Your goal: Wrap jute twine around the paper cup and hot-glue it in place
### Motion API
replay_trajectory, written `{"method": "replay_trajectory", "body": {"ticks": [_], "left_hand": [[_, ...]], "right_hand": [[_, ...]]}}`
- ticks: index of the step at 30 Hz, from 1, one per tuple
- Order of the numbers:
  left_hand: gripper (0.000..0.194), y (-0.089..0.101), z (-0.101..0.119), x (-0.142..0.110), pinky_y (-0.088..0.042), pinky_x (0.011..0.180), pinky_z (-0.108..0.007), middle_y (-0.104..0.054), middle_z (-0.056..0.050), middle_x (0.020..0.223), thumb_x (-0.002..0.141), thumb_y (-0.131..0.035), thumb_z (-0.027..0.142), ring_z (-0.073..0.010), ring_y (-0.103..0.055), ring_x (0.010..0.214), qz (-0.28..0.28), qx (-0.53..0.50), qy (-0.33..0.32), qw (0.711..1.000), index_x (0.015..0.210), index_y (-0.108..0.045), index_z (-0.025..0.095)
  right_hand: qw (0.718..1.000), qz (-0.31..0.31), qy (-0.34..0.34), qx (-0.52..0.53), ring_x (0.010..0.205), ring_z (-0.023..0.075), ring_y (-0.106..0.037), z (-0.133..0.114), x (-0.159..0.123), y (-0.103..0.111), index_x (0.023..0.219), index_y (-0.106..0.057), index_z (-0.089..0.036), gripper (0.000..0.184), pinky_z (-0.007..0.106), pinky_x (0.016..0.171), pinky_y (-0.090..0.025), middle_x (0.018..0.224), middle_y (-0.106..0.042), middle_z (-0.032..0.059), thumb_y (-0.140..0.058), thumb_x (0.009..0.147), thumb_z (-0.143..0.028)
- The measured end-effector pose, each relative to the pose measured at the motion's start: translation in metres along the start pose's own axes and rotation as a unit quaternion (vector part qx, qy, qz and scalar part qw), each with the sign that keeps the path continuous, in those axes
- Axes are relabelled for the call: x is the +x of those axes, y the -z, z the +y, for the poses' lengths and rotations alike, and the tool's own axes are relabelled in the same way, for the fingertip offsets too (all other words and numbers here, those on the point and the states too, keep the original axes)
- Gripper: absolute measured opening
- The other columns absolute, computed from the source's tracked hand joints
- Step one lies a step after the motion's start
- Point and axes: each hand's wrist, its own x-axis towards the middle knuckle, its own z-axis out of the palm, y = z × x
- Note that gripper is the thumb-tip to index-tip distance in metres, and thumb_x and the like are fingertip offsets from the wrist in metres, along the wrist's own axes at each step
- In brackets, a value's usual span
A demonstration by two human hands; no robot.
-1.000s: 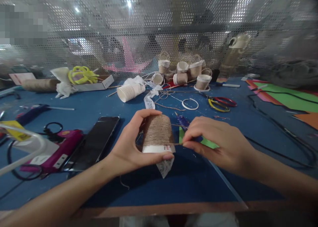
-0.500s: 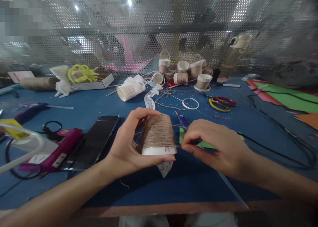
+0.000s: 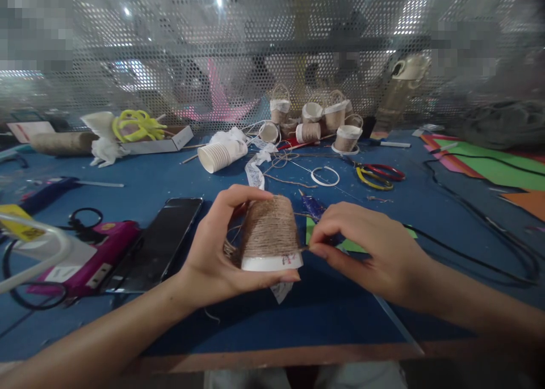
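A paper cup (image 3: 271, 230) wrapped in brown jute twine sits between the thumb and fingers of my left hand (image 3: 217, 241). Its white rim faces down towards me, bare of twine, with small reddish marks at the right. My right hand (image 3: 357, 241) is just to the right of the cup, thumb and forefinger pinching the twine (image 3: 304, 249) that runs from the cup's lower edge. Behind that hand lies a blue glue gun (image 3: 312, 206) over a piece of green paper (image 3: 309, 228). White lace (image 3: 281, 291) shows under the cup.
Twine-wrapped cups with handles (image 3: 347, 138) stand at the back. Left are a stack of paper cups (image 3: 215, 157), a black phone (image 3: 176, 235) and a magenta power strip (image 3: 106, 258). Scissors (image 3: 374, 176) and a white ring (image 3: 325, 176) lie behind my right hand; coloured paper (image 3: 489, 164) is far right.
The cup has tilted slightly, and the twine at its right edge now sits a little higher, above the white rim. My right hand has shifted slightly up and left, still pinching the twine.
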Motion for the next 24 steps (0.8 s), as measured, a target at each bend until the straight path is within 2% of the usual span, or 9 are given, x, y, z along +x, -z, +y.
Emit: {"method": "replay_trajectory", "body": {"ticks": [10, 19, 24], "left_hand": [[0.077, -0.0008, 0.0006, -0.0007, -0.064, 0.08, -0.052, -0.064, -0.009, 0.112, 0.063, -0.093, 0.057, -0.0307, -0.066, 0.099, 0.01, 0.002, -0.026, 1.0, 0.128, -0.057, 0.034], [0.079, -0.0005, -0.0005, -0.0017, -0.061, 0.085, -0.043, -0.062, -0.008, 0.116, 0.065, -0.093, 0.054, -0.0261, -0.065, 0.103, 0.007, -0.009, -0.057, 0.998, 0.131, -0.057, 0.029], [0.08, -0.0003, -0.0013, -0.0003, -0.061, 0.083, -0.041, -0.062, -0.008, 0.115, 0.065, -0.094, 0.052, -0.0253, -0.065, 0.102, 0.002, -0.011, -0.079, 0.997, 0.132, -0.057, 0.028]], "right_hand": [[0.999, -0.023, -0.023, 0.019, 0.082, 0.0144, -0.062, 0.0011, -0.0016, -0.0046, 0.096, -0.06, -0.021, 0.006, 0.029, 0.075, -0.044, 0.088, -0.069, -0.0005, -0.058, 0.102, -0.023], [1.0, -0.01, -0.015, 0.024, 0.078, 0.0121, -0.061, -0.0014, -0.0013, -0.0082, 0.094, -0.059, -0.021, 0.007, 0.027, 0.076, -0.045, 0.086, -0.069, -0.0021, -0.058, 0.101, -0.021], [0.999, -0.005, -0.024, 0.042, 0.076, 0.0121, -0.062, -0.0026, -0.0007, -0.0096, 0.093, -0.061, -0.021, 0.008, 0.026, 0.072, -0.045, 0.086, -0.07, -0.0013, -0.06, 0.101, -0.021]]}}
